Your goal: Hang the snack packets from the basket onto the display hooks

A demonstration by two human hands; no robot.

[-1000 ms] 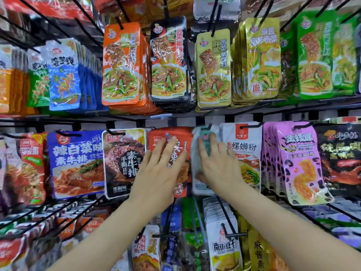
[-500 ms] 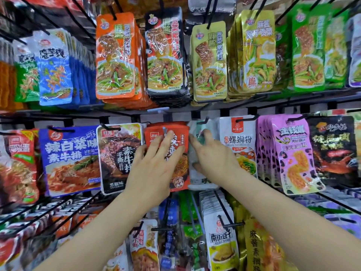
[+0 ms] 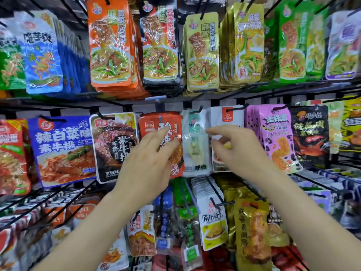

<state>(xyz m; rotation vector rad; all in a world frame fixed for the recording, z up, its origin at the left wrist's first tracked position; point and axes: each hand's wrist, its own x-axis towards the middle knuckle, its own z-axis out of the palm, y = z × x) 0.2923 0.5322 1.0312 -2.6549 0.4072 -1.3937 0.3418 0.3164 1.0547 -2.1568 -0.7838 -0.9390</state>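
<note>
A red-orange snack packet (image 3: 168,122) hangs on a hook in the middle row. Beside it, on the right, a clear-and-white packet (image 3: 195,145) hangs from a black hook (image 3: 196,110). My left hand (image 3: 148,161) is in front of the red packet with its fingers straight and relaxed, holding nothing. My right hand (image 3: 236,151) hovers just right of the clear packet, fingers loosely bent and empty, in front of a white packet (image 3: 228,116). The basket is out of view.
Rows of black wire hooks carry packets: orange (image 3: 109,44), black (image 3: 160,45) and yellow (image 3: 203,51) ones above, blue (image 3: 62,149) and pink (image 3: 277,137) ones beside my hands, more packets (image 3: 213,218) below on protruding hooks.
Both hands have come back off the packets. Earlier they pressed flat on the red and the clear packet; now they hover apart and the clear packet hangs free.
</note>
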